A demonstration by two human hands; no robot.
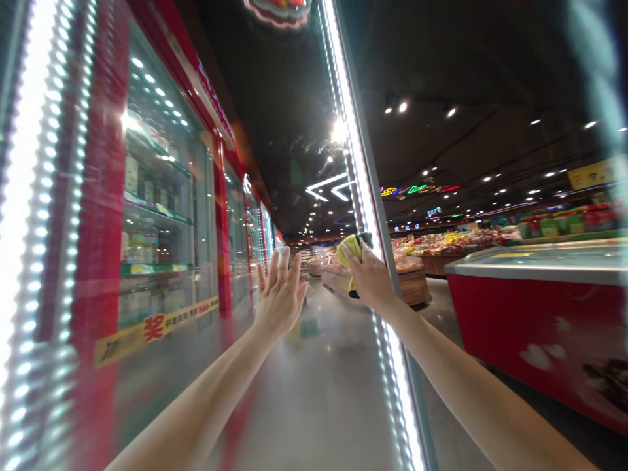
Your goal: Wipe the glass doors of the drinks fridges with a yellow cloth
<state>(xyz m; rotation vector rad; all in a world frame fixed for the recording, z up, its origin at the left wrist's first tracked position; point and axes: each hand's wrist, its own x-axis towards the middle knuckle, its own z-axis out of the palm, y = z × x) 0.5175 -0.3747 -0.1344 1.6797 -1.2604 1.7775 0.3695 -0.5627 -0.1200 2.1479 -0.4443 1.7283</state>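
A pane of clear glass, seemingly an open cooler door [318, 379], stands in front of me, with a bright LED strip [349, 111] along its right edge. My left hand [279, 297] is raised with its fingers stretched and spread, palm toward the glass and nothing in it. Whether that palm touches the pane, I cannot tell. Beside the lit edge, my right hand [371, 278] grips a yellow cloth [347, 252] with dark parts. The cloth is bunched under the fingers and appears to lie against the glass.
Red-framed coolers [157, 222] with bottles on shelves run along the left, partly blurred or reflected. At right stands a red chest freezer [520, 314]. Behind it are produce displays [441, 242]. A yellow printed strip [157, 330] crosses the left glass. The grey floor [441, 311] shows between.
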